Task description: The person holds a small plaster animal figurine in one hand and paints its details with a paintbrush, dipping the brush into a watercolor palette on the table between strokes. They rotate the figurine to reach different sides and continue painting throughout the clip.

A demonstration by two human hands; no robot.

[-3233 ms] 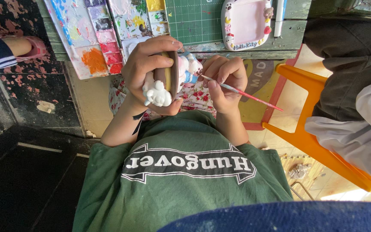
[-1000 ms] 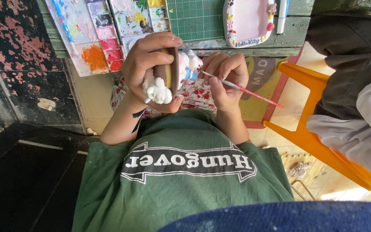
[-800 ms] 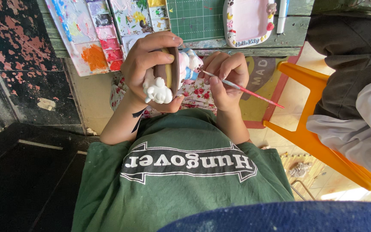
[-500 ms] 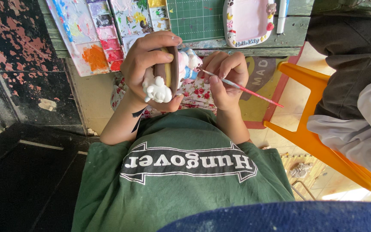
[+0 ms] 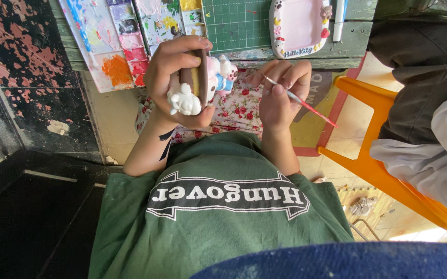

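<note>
Head view: left hand (image 5: 174, 72) clamped round plaster figurine (image 5: 197, 85), held just below table edge (image 5: 296, 62). Right hand (image 5: 280, 95) pinches thin paintbrush (image 5: 301, 101), tip aimed at figurine. Figurine partly painted: brown, pink, blue patches; white animal shape at lower side looks bare, likely left to do. Paint palette (image 5: 115, 46) on table up-left of figurine; pink frame (image 5: 300, 25) up-right. Orange chair (image 5: 389, 170) right of figurine.

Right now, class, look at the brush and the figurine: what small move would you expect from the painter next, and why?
Probably a short stroke forward: the right hand pinches the thin brush with its tip aimed at the figurine, which the left hand grips steady on edge, the tip just short of its painted side.
</note>
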